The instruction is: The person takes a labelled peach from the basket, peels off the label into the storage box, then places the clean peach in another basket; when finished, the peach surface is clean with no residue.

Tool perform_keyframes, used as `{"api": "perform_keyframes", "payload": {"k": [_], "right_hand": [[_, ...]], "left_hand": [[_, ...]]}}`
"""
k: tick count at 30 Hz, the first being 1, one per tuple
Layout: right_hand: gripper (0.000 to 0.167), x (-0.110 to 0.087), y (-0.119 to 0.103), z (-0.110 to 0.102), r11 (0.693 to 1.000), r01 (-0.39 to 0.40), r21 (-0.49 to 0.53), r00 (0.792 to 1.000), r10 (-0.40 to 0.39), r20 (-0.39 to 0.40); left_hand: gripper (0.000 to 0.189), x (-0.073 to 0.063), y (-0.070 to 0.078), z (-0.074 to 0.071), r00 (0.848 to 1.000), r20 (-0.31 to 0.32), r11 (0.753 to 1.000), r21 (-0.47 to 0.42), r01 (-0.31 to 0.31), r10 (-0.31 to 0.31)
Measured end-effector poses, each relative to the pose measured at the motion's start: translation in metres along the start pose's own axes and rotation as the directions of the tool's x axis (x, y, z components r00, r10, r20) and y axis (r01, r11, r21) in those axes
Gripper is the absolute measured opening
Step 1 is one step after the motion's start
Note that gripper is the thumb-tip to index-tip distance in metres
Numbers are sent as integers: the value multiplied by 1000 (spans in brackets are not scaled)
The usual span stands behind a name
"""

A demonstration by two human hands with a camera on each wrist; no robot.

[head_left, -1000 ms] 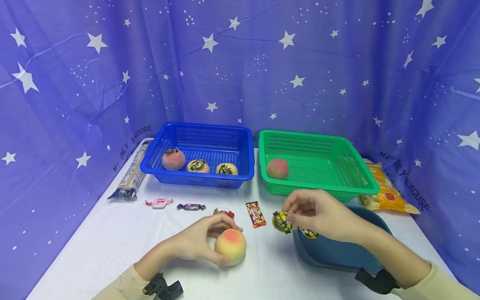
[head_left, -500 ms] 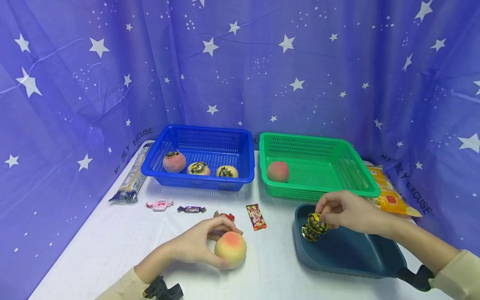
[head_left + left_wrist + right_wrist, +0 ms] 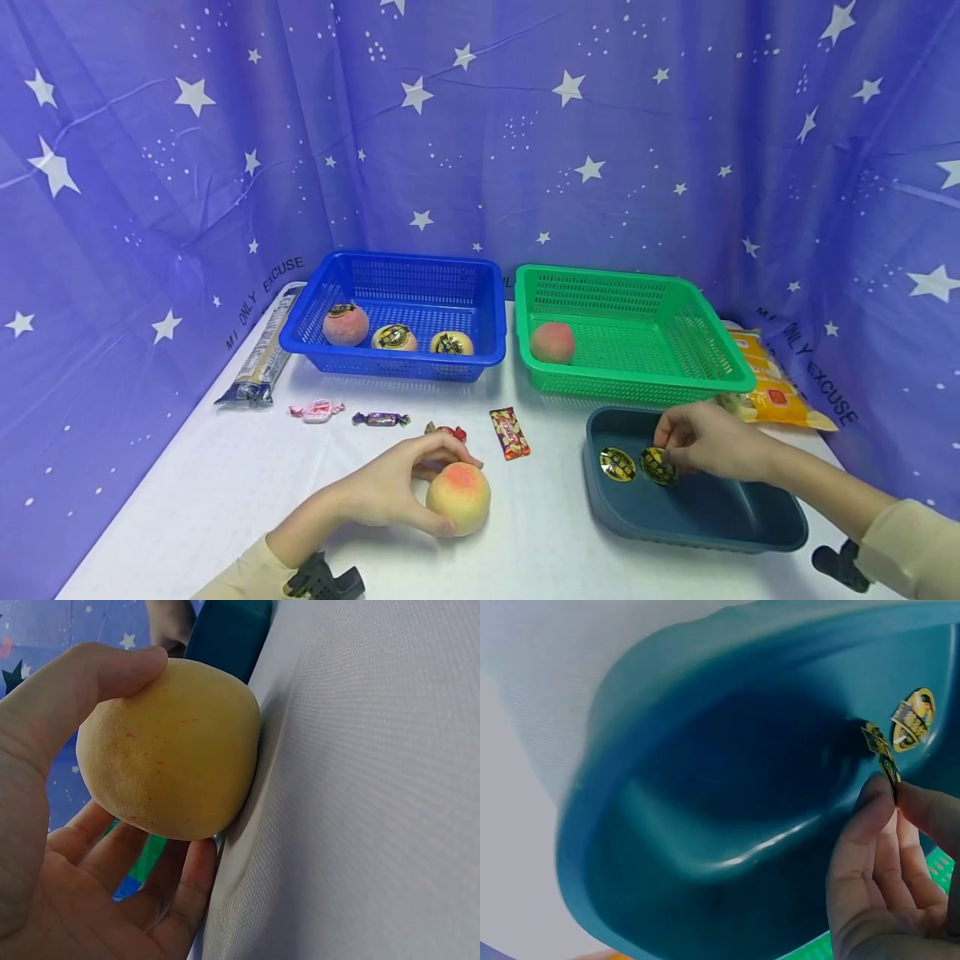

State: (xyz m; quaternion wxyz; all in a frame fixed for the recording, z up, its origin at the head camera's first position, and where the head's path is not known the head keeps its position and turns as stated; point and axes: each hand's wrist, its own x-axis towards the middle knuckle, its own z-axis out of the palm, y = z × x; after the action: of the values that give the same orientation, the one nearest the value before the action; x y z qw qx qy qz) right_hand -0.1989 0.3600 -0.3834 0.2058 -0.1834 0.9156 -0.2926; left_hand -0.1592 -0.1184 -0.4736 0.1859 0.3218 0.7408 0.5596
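A yellow peach with a red-orange top (image 3: 458,498) rests on the white table, and my left hand (image 3: 397,487) grips its side. In the left wrist view, the thumb lies over the peach (image 3: 172,750) and the fingers curl beneath it. My right hand (image 3: 712,442) reaches into the dark teal basin (image 3: 720,521), pinching a black-and-gold sticker (image 3: 658,467) between thumb and finger. Beside it, a second round sticker (image 3: 617,465) lies on the basin floor. In the right wrist view, the pinched sticker (image 3: 883,754) stands edge-on, close to the other.
A blue basket (image 3: 390,367) holds three peaches bearing stickers; a green basket (image 3: 637,383) holds one peach (image 3: 552,342). Wrapped candies, including a red packet (image 3: 510,433) and a purple one (image 3: 381,419), line the table. Packaged food (image 3: 776,387) lies right, a long packet (image 3: 262,358) left.
My right hand has moved right and down into the basin with the sticker, which now sits beside the other one. The left hand stays on the peach.
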Motion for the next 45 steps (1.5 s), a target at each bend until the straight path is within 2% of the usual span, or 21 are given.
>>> {"api": "perform_keyframes", "payload": {"k": [4,12,17,21,25,28,31,34,36,39,42,45], "right_hand": [[7,-1,6,0,999,-13,-37,1000,12,-19],[10,-2,4,-4,975,-80,-209,995,65,-80],[11,-7,1,-7,972,-58,-228,998,47,-51],[13,-15,-2,-11,984,21,-178,1000,-18,15],[15,-23,-7,-16,995,90,-44,992,-86,89],[18,-27,-12,-24,990,134,45,985,-138,102],[23,-30,-20,-35,985,159,62,986,-161,34],[25,-34,-27,-51,990,136,31,985,-132,-116],[28,-38,-26,-63,995,96,3,969,-93,-230],[34,-40,-18,-79,999,36,-5,931,-36,-363],[43,-38,-3,-88,1000,-22,9,913,24,-407],[55,-33,15,-91,997,-72,21,917,74,-391]], "left_hand": [[73,0,0,0,1000,0,1000,-1,0,0],[74,-1,1,0,1000,-4,1000,7,11,-11],[74,-2,3,1,1000,-10,999,22,25,-25],[74,-2,4,0,999,-12,999,30,35,-34],[73,-2,5,0,999,-11,998,41,40,-39],[72,-1,6,0,999,-12,998,48,42,-41],[72,-2,6,0,999,-18,997,57,44,-43],[72,-2,5,0,999,-24,997,62,42,-41],[72,-2,5,0,999,-21,997,60,39,-38],[72,-2,4,0,999,-17,998,59,37,-36],[71,-2,4,0,999,-16,997,60,38,-37],[71,-1,5,1,999,-17,997,63,39,-38]]}}
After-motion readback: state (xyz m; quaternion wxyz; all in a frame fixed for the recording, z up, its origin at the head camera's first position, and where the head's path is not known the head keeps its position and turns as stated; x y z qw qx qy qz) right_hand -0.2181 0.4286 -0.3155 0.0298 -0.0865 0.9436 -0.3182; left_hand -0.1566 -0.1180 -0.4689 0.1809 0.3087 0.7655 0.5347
